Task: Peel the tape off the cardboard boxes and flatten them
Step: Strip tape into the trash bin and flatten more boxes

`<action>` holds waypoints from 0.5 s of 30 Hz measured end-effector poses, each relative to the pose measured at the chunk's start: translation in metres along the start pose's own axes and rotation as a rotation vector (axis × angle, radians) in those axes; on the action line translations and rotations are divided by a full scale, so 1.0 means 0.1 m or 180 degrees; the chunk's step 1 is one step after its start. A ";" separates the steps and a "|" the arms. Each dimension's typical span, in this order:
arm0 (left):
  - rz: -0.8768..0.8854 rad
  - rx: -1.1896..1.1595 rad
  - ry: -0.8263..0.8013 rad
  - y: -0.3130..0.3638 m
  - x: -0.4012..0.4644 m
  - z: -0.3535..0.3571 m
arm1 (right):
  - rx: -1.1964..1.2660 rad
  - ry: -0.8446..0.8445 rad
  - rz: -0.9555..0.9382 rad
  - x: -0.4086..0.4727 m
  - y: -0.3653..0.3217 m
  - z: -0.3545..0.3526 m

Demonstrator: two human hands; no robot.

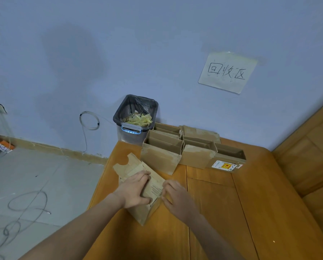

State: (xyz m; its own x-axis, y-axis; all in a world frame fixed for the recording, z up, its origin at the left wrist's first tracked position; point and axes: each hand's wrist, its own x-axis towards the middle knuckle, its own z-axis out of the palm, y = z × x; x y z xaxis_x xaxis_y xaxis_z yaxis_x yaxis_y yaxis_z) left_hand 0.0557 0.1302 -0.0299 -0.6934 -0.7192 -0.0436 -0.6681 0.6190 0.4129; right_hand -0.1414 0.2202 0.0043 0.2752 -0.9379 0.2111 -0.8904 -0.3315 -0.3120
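Left hand (136, 190) grips partly collapsed cardboard box (138, 175); right hand (177, 199) apparently pinches its edge, fingers curled.

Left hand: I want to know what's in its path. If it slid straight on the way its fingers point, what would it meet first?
The left hand points across the held box toward the right hand, so probably that hand's fingers, though depth is unclear.

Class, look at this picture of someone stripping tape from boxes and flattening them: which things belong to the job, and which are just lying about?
Part of the job:
- box being worked, under the left hand and right hand
- waiting boxes
- bin holding peeled tape

Just lying about:
- paper sign on the wall
- cables on the floor
- wire loop
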 end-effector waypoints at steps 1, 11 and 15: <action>-0.0004 0.0154 0.0063 0.03 0.01 0.00 | 0.0015 0.0044 0.0043 0.00 0.00 0.00; 0.0515 -0.0120 -0.0412 0.39 0.24 -0.27 | 0.0707 0.0561 0.0260 0.09 -0.03 -0.22; 0.0209 -0.0932 -0.0471 0.53 0.29 -0.27 | 0.0918 0.0727 0.0535 0.15 0.02 -0.33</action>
State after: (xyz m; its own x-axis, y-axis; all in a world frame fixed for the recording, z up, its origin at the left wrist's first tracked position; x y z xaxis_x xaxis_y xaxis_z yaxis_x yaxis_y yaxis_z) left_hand 0.0075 0.1336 0.0153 -0.7784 -0.6139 -0.1312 -0.5297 0.5301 0.6621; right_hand -0.1508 0.2092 0.0377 0.0178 -0.9454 0.3254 -0.7689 -0.2210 -0.6000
